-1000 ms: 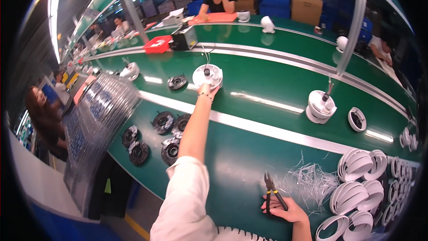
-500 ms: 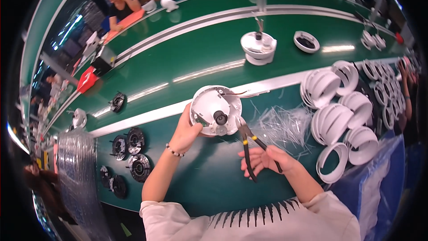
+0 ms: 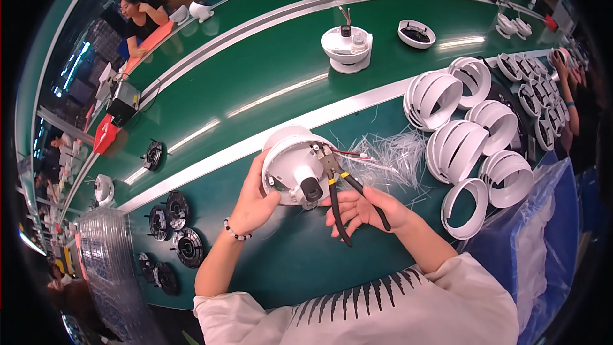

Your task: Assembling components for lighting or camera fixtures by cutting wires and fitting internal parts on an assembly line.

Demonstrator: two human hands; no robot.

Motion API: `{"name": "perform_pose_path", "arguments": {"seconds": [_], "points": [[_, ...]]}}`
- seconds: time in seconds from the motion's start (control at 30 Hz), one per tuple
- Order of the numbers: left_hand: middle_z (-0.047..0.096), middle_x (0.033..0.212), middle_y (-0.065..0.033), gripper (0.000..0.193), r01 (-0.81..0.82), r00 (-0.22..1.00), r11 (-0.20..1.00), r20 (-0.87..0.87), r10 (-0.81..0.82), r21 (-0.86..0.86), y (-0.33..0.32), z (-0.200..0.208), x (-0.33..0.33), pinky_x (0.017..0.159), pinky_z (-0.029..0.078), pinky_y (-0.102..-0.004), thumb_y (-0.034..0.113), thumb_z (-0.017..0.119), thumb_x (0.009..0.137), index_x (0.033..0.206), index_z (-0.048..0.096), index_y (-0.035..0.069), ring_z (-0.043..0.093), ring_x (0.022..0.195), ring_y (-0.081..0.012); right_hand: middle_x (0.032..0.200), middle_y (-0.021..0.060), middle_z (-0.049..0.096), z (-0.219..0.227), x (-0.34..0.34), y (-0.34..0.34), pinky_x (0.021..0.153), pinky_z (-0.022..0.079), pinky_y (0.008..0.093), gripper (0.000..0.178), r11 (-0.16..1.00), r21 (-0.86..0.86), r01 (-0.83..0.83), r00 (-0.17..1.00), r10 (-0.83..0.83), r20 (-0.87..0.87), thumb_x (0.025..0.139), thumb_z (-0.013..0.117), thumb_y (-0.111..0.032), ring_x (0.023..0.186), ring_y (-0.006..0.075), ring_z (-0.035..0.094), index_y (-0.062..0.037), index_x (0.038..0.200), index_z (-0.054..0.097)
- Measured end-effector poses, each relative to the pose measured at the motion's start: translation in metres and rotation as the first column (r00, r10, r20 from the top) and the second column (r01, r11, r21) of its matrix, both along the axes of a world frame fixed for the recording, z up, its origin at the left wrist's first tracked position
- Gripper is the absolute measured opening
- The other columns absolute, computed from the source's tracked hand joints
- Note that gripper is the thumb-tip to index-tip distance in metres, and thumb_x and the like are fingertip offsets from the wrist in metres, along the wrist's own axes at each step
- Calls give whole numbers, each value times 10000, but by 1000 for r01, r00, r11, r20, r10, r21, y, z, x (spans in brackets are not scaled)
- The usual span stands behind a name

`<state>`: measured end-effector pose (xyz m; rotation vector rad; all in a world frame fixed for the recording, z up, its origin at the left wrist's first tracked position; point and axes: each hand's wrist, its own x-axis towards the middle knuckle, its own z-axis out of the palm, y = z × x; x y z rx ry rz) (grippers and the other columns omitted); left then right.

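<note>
My left hand [image 3: 252, 207] is closed round the left side of a white security camera housing [image 3: 284, 165], tilted above the bench. A black lens barrel [image 3: 311, 189] juts from its inner cover. Thin red and white wires [image 3: 365, 156] with small plugs trail from the housing's right side. In my right hand [image 3: 377, 209] are cutting pliers [image 3: 330, 165] with black handles and yellow bands. The handles are spread, and the jaws sit at the housing's right inner edge, beside the wires. Whether the jaws touch anything is too small to tell.
Cut clear plastic strips [image 3: 399, 156] lie scattered right of the housing. Several white rings [image 3: 454, 150] stand stacked farther right, above a plastic-lined blue bin [image 3: 536, 217]. Black round parts [image 3: 188, 247] lie at left. Another camera assembly [image 3: 348, 51] stands on the green line; a person [image 3: 145, 22] sits beyond.
The pliers' jaws have moved from the housing's lower right rim up to where the wires come out. The housing has tilted in my left hand, and the whole view has shifted.
</note>
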<state>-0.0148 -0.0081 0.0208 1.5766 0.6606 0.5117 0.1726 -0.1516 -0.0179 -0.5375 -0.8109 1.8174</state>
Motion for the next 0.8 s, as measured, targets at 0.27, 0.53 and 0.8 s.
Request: {"name": "perform_pose_path", "arguments": {"seconds": [0.27,0.53,0.8], "points": [[378,1173,-86,710,35,999,998,-7,-36,-52,-1,-2,-5,904,317,-261,-122,345,590,1278,243,23,354,1119,-172,753,84,559,11,-2,-5,529,468,250,352,982,-160,96,995,-89,52,887,365,-297,593,170,577,20,972,491],[404,1161,-74,699,1,1000,995,-1,-1,-99,2,-1,11,866,386,-275,-111,352,593,1272,269,32,386,1101,-170,751,104,546,7,1,-3,524,465,285,311,967,-214,140,990,-136,31,876,391,-264,583,198,567,22,951,486],[356,1207,-97,693,12,996,976,82,-31,216,6,-23,20,1008,198,-321,-90,396,592,1261,251,13,299,1180,-205,732,122,518,2,-3,-6,496,446,334,273,950,-283,132,960,-193,-201,823,487,-241,565,252,533,12,924,471]]}}
